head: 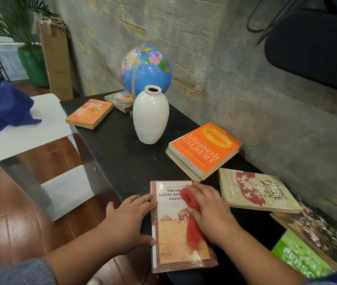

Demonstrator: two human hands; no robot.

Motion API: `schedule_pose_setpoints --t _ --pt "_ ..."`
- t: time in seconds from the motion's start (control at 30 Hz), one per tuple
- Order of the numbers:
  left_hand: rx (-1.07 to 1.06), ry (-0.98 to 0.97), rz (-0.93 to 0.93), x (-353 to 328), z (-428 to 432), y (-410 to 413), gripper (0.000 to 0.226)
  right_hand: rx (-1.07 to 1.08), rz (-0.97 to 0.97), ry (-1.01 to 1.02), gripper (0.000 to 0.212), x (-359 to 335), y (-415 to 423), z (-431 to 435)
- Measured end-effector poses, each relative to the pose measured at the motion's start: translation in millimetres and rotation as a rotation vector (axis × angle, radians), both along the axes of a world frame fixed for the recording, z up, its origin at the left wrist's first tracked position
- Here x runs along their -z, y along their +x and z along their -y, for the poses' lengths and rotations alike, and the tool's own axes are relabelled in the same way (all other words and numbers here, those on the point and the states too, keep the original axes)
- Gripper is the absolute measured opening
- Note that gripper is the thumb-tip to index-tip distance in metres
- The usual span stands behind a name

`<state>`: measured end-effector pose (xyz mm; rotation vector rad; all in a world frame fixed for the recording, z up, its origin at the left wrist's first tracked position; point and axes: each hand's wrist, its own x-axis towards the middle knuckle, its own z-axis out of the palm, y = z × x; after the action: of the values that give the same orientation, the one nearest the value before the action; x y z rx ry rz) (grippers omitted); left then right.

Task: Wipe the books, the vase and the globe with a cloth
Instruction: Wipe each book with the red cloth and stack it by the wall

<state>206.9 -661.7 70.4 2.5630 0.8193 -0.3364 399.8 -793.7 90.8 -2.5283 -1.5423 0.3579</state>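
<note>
At the 6 o'clock edge of the table [122, 157], my right hand [210, 214] squeezes the soft red cloth [192, 229] on the stiff book [169, 233]. My left hand [128, 219], fingers straight, presses its side; the shiny cover looks slippery. The vase [150, 116] at 12 o'clock could break.

On the black desk [122, 157], the right grip [210, 214] holds a red cloth [192, 223] against the cover of a paperback [173, 243]. The left grip [130, 219] lies flat along its spine edge, fingers straight. Farther back stand a white vase [150, 116] (upright) and, just behind it, a globe [149, 68].
</note>
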Motion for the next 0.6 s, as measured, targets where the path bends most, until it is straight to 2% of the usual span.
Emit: schedule_pose_setpoints --t 0.07,0.23,0.37,0.5,0.6 --pt "-0.006 -0.007 0.002 0.4 0.4 0.5 0.097 0.105 -0.013 0.058 0.06 4.7 -3.6 -15.4" --pt "-0.001 -0.014 -0.003 1.0 -0.9 -0.6 0.097 -0.025 0.012 0.078 0.054 9.2 -19.0 -20.1" --pt "-0.013 -0.026 0.004 -0.2 0.1 -0.2 0.097 0.055 -0.004 0.103 0.054 8.9 -4.2 -36.2" --pt "-0.016 -0.021 0.009 -1.1 0.1 -1.8 0.096 -0.22 -0.048 0.102 0.052 8.2 -33.6 -32.0" --pt "-0.034 -0.024 0.008 -5.5 2.5 1.1 0.096 -0.288 -0.101 0.083 0.047 6.8 -14.0 -40.2"
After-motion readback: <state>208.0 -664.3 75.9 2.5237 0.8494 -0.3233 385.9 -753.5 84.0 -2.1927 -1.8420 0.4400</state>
